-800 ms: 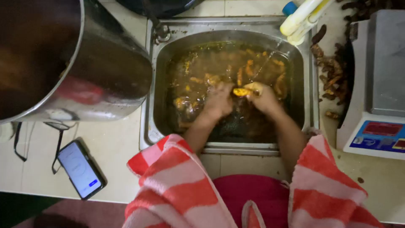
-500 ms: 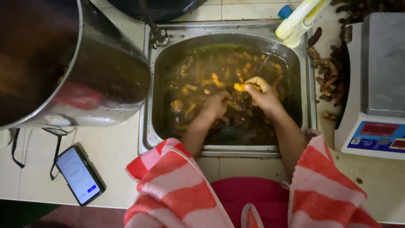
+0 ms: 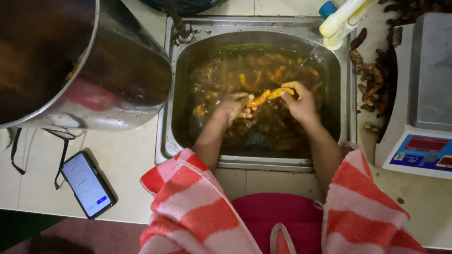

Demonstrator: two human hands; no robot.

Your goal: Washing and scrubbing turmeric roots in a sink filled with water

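A steel sink (image 3: pixel 175 89) holds murky brown water with several orange-yellow root pieces floating in it. My right hand (image 3: pixel 300 104) and my left hand (image 3: pixel 234 107) meet over the middle of the basin. Between them they grip one orange root piece (image 3: pixel 269 96), held just above the water: the right hand pinches its right end, the left hand's fingers close on its left end. Both forearms come out of red-and-white striped sleeves at the sink's front edge.
A large steel pot (image 3: pixel 89 66) stands on the counter left of the sink. A phone (image 3: pixel 87 184) with a lit screen lies at front left beside dark straps. Right of the sink are dark dried roots (image 3: pixel 372 84), a weighing scale (image 3: pixel 423 103) and a pale bottle (image 3: pixel 341 19).
Both hands have lifted the orange root slightly out of the water and shifted a little toward the sink's middle. The view has tilted slightly.
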